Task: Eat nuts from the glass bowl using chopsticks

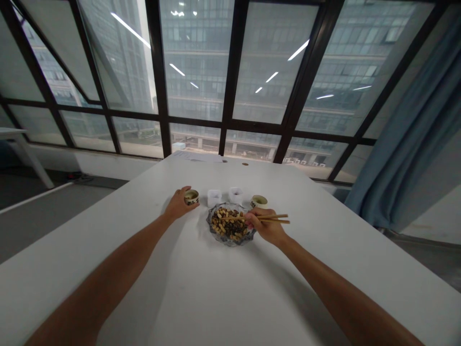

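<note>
**Your chopsticks [277,216] reached in over the peanuts [219,218]**

Your right hand [265,226] pinched the chopsticks, their tips over peanuts and darker pieces in the clear bowl [231,243]; you could not tell whether the tips gripped anything. The bowl sat on the white worktop [201,293] between your forearms. Your left hand [177,204] had thumb and fingers curled around the left cup [192,199]. Two white containers [214,198] stood just behind the bowl, and the right cup [258,202] stood near your right hand.
</note>
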Motion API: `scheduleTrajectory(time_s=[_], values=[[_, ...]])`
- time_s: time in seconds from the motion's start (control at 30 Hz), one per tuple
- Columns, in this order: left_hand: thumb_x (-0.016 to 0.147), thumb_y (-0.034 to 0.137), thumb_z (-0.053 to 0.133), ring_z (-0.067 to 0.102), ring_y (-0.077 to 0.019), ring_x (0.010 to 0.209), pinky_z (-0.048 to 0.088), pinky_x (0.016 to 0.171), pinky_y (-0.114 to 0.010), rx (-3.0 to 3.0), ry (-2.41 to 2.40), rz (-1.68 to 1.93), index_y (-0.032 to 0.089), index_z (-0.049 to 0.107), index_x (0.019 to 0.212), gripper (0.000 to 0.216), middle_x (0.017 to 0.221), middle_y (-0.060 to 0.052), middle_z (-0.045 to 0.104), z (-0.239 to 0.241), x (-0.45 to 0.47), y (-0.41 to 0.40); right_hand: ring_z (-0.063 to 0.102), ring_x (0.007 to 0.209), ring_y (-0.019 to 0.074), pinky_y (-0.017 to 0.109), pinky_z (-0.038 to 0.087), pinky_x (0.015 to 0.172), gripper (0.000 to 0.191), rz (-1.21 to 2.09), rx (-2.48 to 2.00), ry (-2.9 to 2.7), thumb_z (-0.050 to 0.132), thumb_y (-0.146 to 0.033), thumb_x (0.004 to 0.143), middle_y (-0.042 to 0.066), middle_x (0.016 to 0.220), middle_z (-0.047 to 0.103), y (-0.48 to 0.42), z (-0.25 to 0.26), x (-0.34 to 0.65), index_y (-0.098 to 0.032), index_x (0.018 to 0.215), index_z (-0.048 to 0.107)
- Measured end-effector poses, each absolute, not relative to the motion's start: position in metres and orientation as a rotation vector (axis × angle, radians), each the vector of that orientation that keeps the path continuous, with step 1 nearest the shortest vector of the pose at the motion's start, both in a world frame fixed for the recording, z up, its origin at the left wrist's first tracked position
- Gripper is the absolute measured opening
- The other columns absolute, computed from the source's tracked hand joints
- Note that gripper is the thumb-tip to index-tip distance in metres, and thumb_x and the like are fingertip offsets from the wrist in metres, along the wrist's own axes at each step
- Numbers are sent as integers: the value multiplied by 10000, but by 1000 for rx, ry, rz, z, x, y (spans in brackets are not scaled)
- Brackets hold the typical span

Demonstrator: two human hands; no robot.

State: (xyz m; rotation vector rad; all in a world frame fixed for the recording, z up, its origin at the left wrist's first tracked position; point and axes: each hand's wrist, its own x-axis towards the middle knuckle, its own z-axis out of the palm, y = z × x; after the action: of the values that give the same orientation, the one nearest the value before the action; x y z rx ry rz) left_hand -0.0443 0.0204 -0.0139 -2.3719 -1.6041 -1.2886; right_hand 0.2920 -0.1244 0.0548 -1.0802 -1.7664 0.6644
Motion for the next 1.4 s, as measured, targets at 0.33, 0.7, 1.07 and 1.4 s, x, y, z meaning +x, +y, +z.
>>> scheduleTrajectory(time_s=[0.33,0.7,1.07,1.4], values=[[720,476,785,634,-288,1112,532,987,-430,-2367,-1601,-1278,191,514,1294,696,1205,-127,655,-13,-45,19,670,502,199,319,535,450,377,737,-1125,-1662,703,-592,816,27,627,713,-116,56,280,-239,683,691],[704,480,793,647,-281,1104,543,977,-419,-2349,-1621,-1296,218,534,1271,676,1170,-107,661,-13,-43,19,648,496,165,286,535,469,458,713,-1107,-1678,631,-641,863,21,599,697,-114,53,276,-231,659,664],[736,459,761,610,-312,1182,519,1020,-465,-2338,-1628,-1284,221,525,1296,653,1264,-128,644,-16,-45,19,581,400,145,266,483,392,566,945,-1053,-1067,712,-754,694,16,535,665,-109,51,308,-196,730,620],[885,473,619,534,-321,1290,421,1100,-505,-2294,-1469,-1321,227,542,1303,491,1362,-121,610,30,-20,15,658,491,165,270,533,472,516,543,-1114,-1498,622,-671,855,53,613,717,-127,51,327,-194,675,696]])
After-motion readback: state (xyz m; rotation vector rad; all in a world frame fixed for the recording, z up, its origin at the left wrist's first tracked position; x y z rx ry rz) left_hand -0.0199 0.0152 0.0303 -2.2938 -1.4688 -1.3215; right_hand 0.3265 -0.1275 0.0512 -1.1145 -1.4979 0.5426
